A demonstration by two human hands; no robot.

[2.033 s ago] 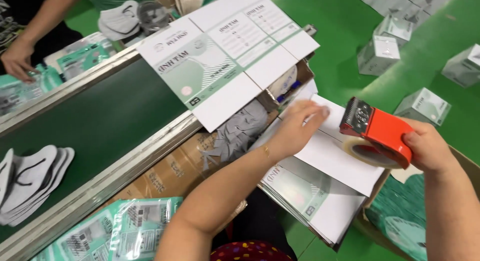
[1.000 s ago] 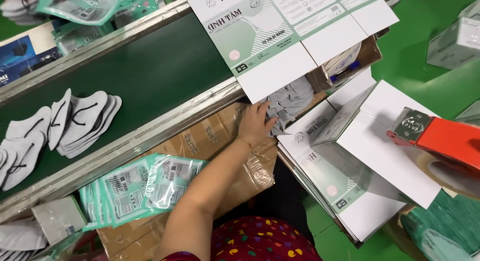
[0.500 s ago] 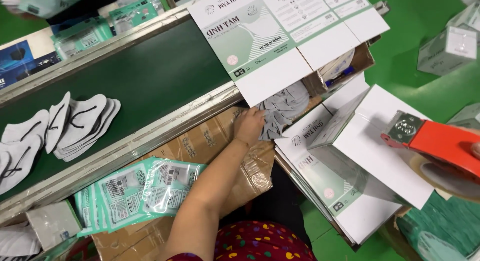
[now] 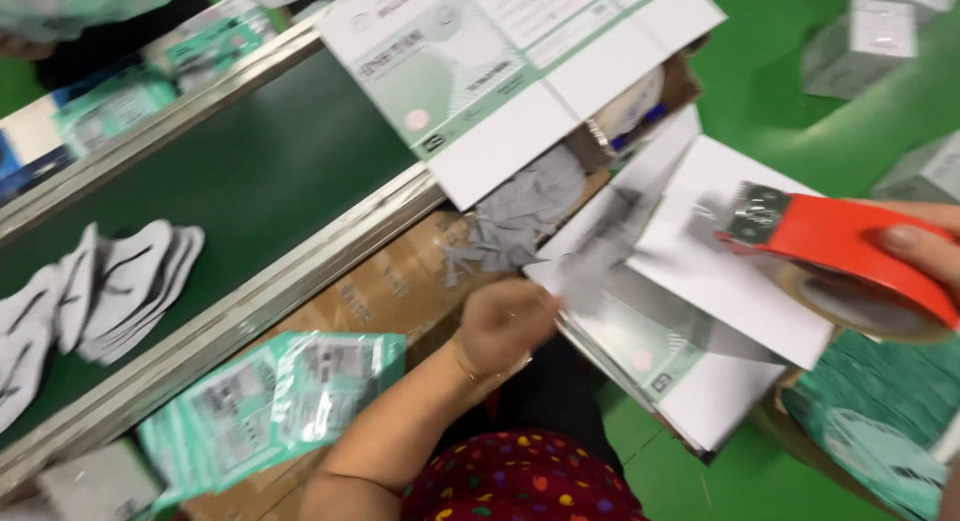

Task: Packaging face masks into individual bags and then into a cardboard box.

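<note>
My right hand (image 4: 925,246) grips a red tape dispenser (image 4: 845,246) with a roll of clear tape, held over the right side of a white and green carton (image 4: 720,281) whose flaps lie open. My left hand (image 4: 505,323) is curled at the carton's near left corner, beside a blurred grey flap. Blur hides whether its fingers hold the edge. My forearm runs down to a red dotted garment (image 4: 520,481).
A dark green conveyor belt (image 4: 250,171) runs along the left with white masks (image 4: 110,281) on it. Flat printed cartons (image 4: 520,71) overhang a brown box of grey masks (image 4: 520,216). Green mask packets (image 4: 270,401) lie near left. Small boxes (image 4: 860,41) sit on the green floor.
My left hand has drawn back from the grey masks in the brown box to the carton's near corner. The tape dispenser has moved left, over the carton.
</note>
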